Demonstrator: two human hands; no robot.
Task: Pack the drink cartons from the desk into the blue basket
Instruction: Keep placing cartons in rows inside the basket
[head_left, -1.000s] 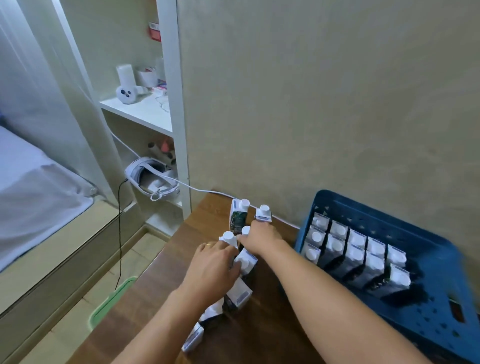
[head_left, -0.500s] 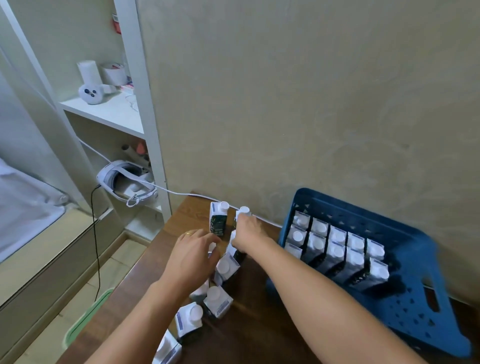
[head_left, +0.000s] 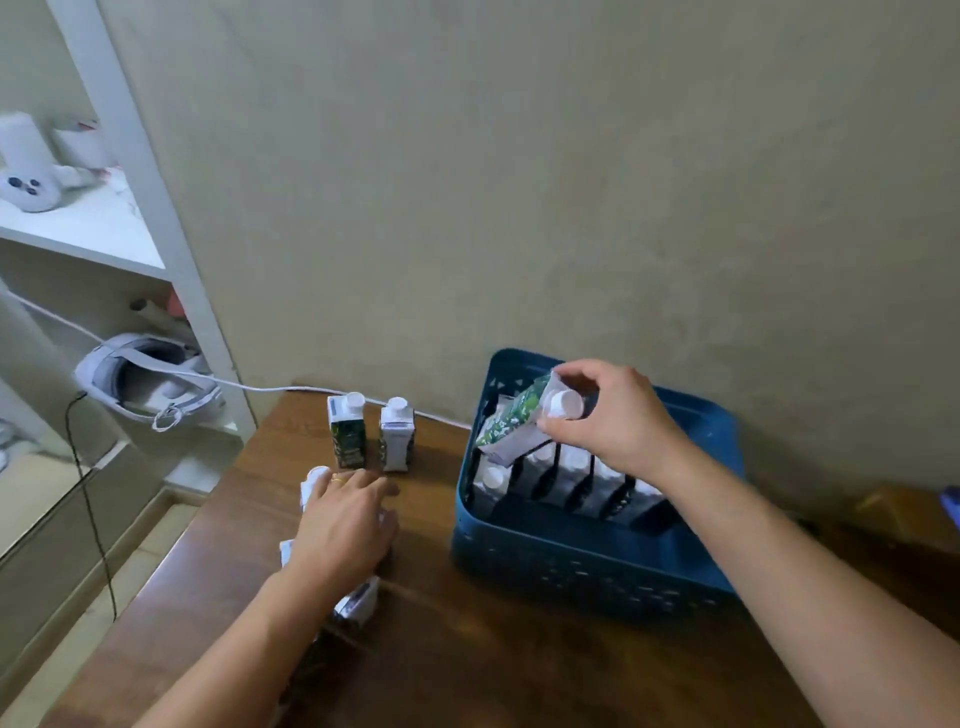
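while the right hand (head_left: 610, 415) grips a tilted carton (head_left: 519, 423) by its cap end above the blue basket (head_left: 582, 561), where other cartons stand in rows, the left hand (head_left: 345, 525) lies on cartons left on the desk (head_left: 467, 649), its grip hidden. two cartons (head_left: 371, 434) stand upright near the wall.

the right hand (head_left: 610, 415) is reaching forward over the blue basket (head_left: 571, 561), its forearm stretching in from the lower right. its fingers and thumb are curling round the top of a tilted carton (head_left: 524, 421), pinching it near the white cap. the left hand (head_left: 345, 527) is lying palm down, lower and to the left, with its fingers spreading forward over the cartons on the desk (head_left: 358, 603); whether it is gripping one is hidden. a ring is showing on one left finger. both forearms are bare.
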